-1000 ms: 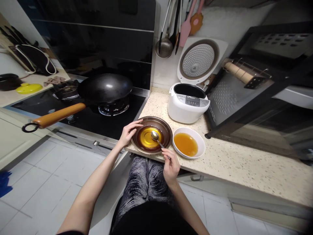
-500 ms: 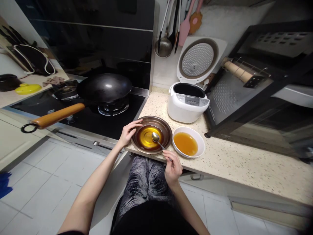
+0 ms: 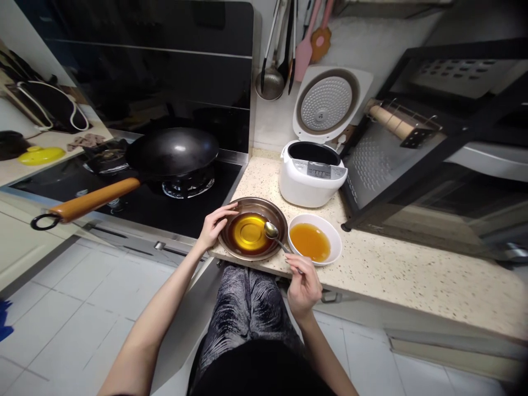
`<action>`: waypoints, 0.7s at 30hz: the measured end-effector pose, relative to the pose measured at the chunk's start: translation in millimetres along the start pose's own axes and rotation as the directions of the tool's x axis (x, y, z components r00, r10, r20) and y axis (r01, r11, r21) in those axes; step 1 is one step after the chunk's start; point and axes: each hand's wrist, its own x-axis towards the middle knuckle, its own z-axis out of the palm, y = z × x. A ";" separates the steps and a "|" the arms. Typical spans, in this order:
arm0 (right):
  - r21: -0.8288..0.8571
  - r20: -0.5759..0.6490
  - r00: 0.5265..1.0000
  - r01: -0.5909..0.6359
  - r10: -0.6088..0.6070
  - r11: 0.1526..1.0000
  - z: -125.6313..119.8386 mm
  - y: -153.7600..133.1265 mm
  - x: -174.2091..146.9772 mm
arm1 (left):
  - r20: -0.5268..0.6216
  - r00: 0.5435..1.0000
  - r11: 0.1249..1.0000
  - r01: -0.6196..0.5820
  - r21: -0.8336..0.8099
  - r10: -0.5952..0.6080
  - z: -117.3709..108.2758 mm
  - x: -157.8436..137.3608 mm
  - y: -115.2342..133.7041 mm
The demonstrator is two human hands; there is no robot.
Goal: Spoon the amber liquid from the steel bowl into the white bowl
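My right hand [image 3: 304, 286] pinches the handle of a metal spoon [image 3: 271, 230]. The spoon's bowl hangs over the right side of a round steel dish [image 3: 281, 212], which contains clear golden-yellow liquid [image 3: 249, 234]; whether it touches the liquid I cannot tell. On the dish's left rim rest the fingers and thumb of my left hand [image 3: 215, 224], steadying it. Just right of the dish stands a white bowl [image 3: 337, 242] of cloudy orange liquid [image 3: 310, 242], with my right hand in front of it.
Behind the bowls stands a white rice cooker [image 3: 309, 187], lid raised. A black wok [image 3: 173, 151] sits on the hob at left, its wooden handle [image 3: 97, 199] sticking out toward me. Utensils [image 3: 270, 82] hang on the wall. A dark rack [image 3: 396, 165] stands at right.
My right hand has moved the spoon rightward, from the middle-right of the golden liquid to the dish's right side. My left hand stays on the rim. The view has shifted slightly.
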 end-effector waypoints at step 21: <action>-0.206 -0.070 0.992 0.084 -0.101 0.975 -38.6 23.3 24.4 | -0.014 1.000 1.000 0.014 -0.002 -0.014 -0.2 -0.1 1.6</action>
